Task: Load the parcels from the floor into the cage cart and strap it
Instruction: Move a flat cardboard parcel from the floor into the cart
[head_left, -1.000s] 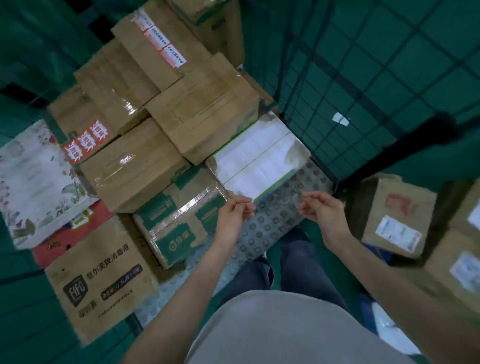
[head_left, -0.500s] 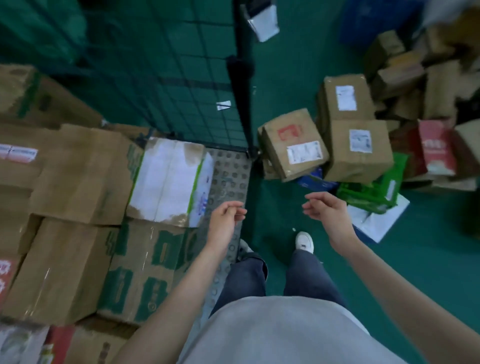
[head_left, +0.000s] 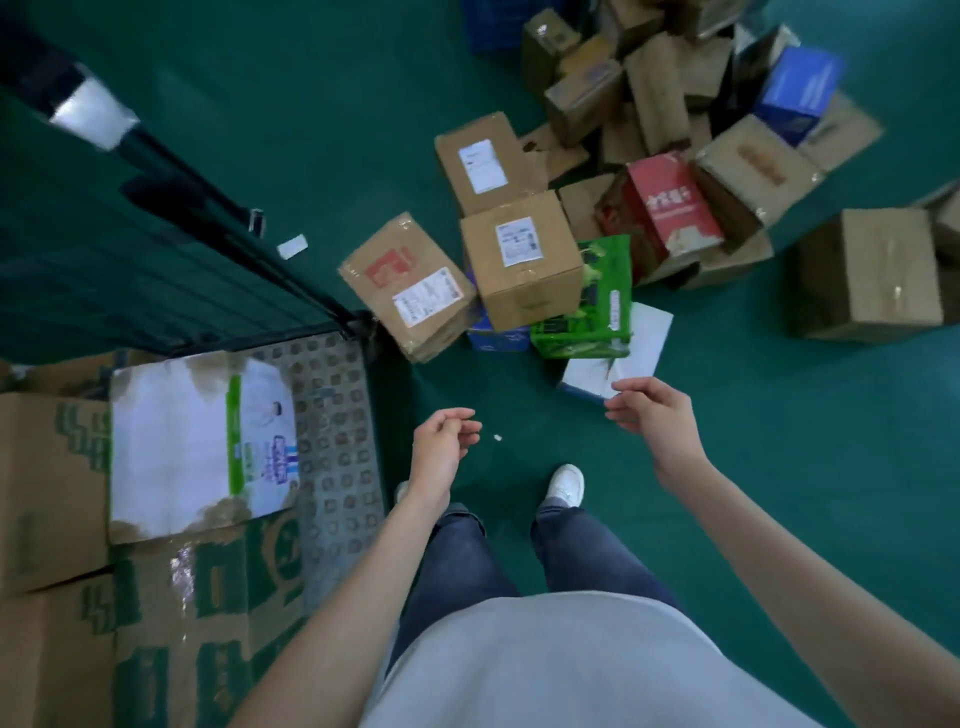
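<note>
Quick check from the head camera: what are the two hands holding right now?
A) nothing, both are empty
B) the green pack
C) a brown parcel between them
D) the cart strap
A: the left hand and right hand hang over the green floor with fingers loosely curled and nothing in them; the green pack lies on the floor.

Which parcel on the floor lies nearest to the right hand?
The flat white parcel, whose corner lies just beyond the right hand. It is pale and thin, partly under the green pack, while the brown boxes lie farther away.
</note>
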